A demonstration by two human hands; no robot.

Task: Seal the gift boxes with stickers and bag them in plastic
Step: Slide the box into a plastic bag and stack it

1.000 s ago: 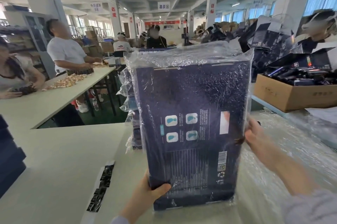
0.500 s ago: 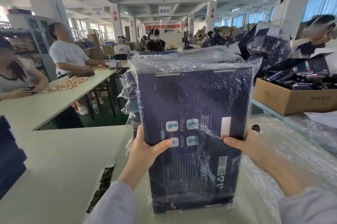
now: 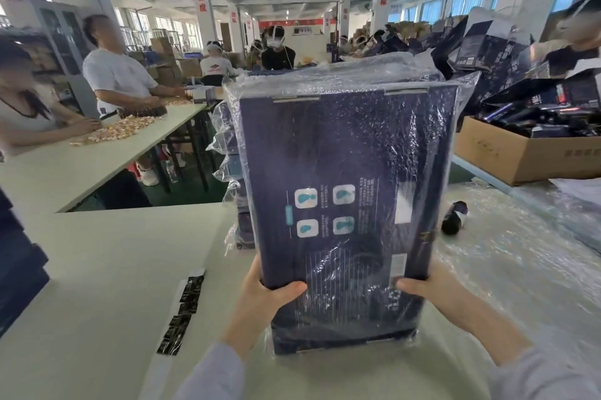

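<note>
A dark blue gift box [image 3: 344, 152] stands upright inside a clear plastic bag [image 3: 341, 74] in the middle of the view, its printed back toward me. My left hand [image 3: 260, 298] grips its lower left edge through the plastic, thumb on the front. My right hand [image 3: 432, 289] grips the lower right edge the same way. The bag's loose end bunches above the box top. A strip of black stickers [image 3: 182, 311] lies on the white table [image 3: 97, 269] to the left of my hands.
More bagged boxes [image 3: 227, 152] stack behind the held one. Dark blue boxes [image 3: 16, 269] pile at the left edge. Plastic bags [image 3: 520, 263] cover the table on the right, with a small black roll [image 3: 453, 217]. A cardboard carton [image 3: 520, 152] stands at the right. People work at other tables.
Both my hands slid down from the box's middle to its lower edges. The box has moved slightly away from me and sits higher in view.
</note>
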